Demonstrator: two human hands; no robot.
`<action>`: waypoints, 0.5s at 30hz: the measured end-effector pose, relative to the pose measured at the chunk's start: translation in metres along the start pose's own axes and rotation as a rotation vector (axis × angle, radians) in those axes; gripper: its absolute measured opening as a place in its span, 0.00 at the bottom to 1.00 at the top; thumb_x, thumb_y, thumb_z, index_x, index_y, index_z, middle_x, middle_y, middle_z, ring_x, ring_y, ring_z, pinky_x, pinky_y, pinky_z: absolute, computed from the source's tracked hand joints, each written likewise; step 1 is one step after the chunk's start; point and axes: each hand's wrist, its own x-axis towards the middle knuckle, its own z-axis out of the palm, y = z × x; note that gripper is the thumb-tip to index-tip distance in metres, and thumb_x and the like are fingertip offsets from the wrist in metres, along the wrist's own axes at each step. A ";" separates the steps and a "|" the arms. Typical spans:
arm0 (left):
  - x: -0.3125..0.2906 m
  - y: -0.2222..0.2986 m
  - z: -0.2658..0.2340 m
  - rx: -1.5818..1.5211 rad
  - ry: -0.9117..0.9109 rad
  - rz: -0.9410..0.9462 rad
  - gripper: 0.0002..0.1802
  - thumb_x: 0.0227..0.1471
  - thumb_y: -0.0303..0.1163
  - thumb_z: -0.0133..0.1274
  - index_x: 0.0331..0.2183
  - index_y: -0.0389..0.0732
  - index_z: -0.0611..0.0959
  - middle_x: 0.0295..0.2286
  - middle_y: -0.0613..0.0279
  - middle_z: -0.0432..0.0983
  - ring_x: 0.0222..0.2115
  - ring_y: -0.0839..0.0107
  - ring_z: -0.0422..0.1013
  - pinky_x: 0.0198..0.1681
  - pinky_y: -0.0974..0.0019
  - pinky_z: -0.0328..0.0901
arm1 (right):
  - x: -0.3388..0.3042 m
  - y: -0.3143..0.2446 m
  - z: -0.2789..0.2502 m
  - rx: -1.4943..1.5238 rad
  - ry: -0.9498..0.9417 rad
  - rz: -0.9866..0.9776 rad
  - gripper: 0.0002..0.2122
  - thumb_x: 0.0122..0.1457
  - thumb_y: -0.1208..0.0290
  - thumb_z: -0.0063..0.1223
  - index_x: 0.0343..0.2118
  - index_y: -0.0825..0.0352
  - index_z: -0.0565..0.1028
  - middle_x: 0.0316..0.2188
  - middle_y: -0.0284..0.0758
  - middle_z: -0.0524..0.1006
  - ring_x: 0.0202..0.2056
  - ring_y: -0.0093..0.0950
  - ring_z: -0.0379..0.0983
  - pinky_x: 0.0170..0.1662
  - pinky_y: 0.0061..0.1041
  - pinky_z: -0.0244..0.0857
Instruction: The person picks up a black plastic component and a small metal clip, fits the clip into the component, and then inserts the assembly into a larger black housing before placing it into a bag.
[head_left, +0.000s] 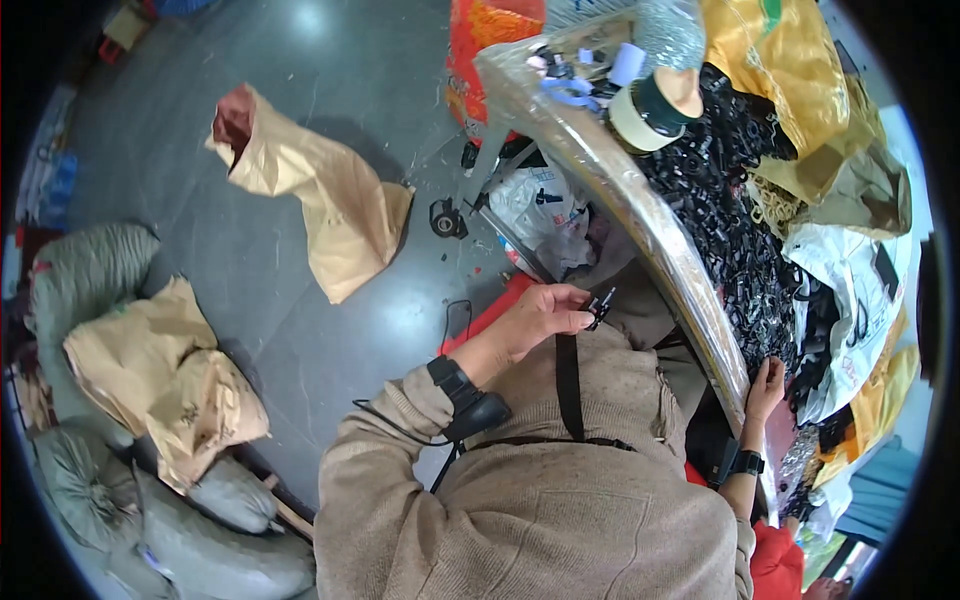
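Observation:
My left hand (545, 318) is raised in front of my body, away from the table. Its thumb and fingers are closed on a small black plastic part (602, 308) with thin prongs, too small to make out exactly. On the right, my right hand (766, 388) rests at the table's near edge, fingertips bent into a heap of small black plastic parts (715, 205). Whatever those fingers pinch is hidden. The heap covers much of the table, whose rim (655, 240) is wrapped in clear film.
A cream and dark green tub (645, 115) stands on the table near lilac pieces. Yellow sacks (790, 60) and a white bag (845, 310) line its far side. A brown paper sack (325, 200) lies on the floor; grey-green sacks (85, 490) are stacked left.

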 end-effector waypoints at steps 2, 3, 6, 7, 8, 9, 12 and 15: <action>-0.004 -0.006 -0.004 -0.036 -0.018 0.029 0.15 0.43 0.30 0.52 0.36 0.37 0.73 0.31 0.66 0.72 0.31 0.80 0.67 0.36 0.75 0.61 | 0.001 0.000 0.001 -0.060 0.022 -0.028 0.06 0.53 0.72 0.44 0.30 0.69 0.68 0.22 0.36 0.70 0.24 0.22 0.66 0.30 0.20 0.60; -0.007 -0.009 -0.006 -0.059 -0.013 0.033 0.14 0.44 0.30 0.52 0.36 0.37 0.73 0.31 0.66 0.72 0.31 0.81 0.67 0.36 0.76 0.61 | 0.001 0.000 0.001 -0.066 0.024 -0.048 0.06 0.53 0.72 0.44 0.30 0.69 0.68 0.22 0.36 0.70 0.24 0.22 0.66 0.30 0.20 0.60; -0.012 -0.013 -0.008 -0.098 -0.015 0.046 0.14 0.44 0.30 0.52 0.36 0.37 0.74 0.30 0.66 0.72 0.30 0.81 0.67 0.35 0.77 0.61 | -0.003 0.001 -0.001 -0.156 0.014 -0.037 0.07 0.53 0.70 0.43 0.31 0.69 0.68 0.22 0.37 0.70 0.24 0.24 0.67 0.30 0.21 0.61; -0.014 -0.014 -0.007 -0.103 -0.021 0.041 0.14 0.44 0.30 0.52 0.36 0.38 0.74 0.30 0.67 0.72 0.30 0.81 0.67 0.35 0.77 0.61 | -0.004 0.001 -0.001 -0.157 0.023 -0.043 0.07 0.53 0.70 0.43 0.31 0.69 0.68 0.22 0.37 0.70 0.24 0.24 0.67 0.30 0.21 0.61; -0.015 -0.014 -0.006 -0.106 -0.028 0.035 0.14 0.44 0.31 0.52 0.36 0.38 0.74 0.30 0.67 0.72 0.30 0.81 0.67 0.35 0.77 0.61 | -0.004 0.002 -0.001 -0.167 0.021 -0.049 0.07 0.53 0.70 0.43 0.31 0.69 0.68 0.22 0.37 0.70 0.24 0.25 0.67 0.30 0.21 0.61; -0.016 -0.014 -0.005 -0.106 -0.036 0.027 0.14 0.44 0.31 0.52 0.36 0.38 0.74 0.30 0.67 0.72 0.30 0.81 0.67 0.35 0.78 0.61 | -0.005 0.004 -0.002 -0.177 0.021 -0.053 0.07 0.53 0.70 0.43 0.31 0.68 0.68 0.22 0.38 0.71 0.23 0.25 0.67 0.29 0.22 0.61; -0.018 -0.015 -0.003 -0.084 -0.053 0.019 0.14 0.44 0.31 0.52 0.36 0.38 0.74 0.30 0.67 0.72 0.30 0.81 0.67 0.34 0.78 0.61 | -0.008 0.003 -0.004 -0.188 0.030 -0.052 0.07 0.52 0.70 0.44 0.30 0.68 0.68 0.23 0.38 0.71 0.23 0.26 0.67 0.29 0.22 0.61; -0.016 -0.018 -0.001 -0.059 -0.069 0.004 0.14 0.44 0.31 0.52 0.36 0.38 0.74 0.30 0.67 0.72 0.30 0.81 0.67 0.34 0.78 0.61 | -0.013 -0.001 -0.004 -0.192 0.035 -0.043 0.07 0.52 0.70 0.45 0.30 0.68 0.68 0.23 0.39 0.71 0.23 0.28 0.67 0.28 0.23 0.61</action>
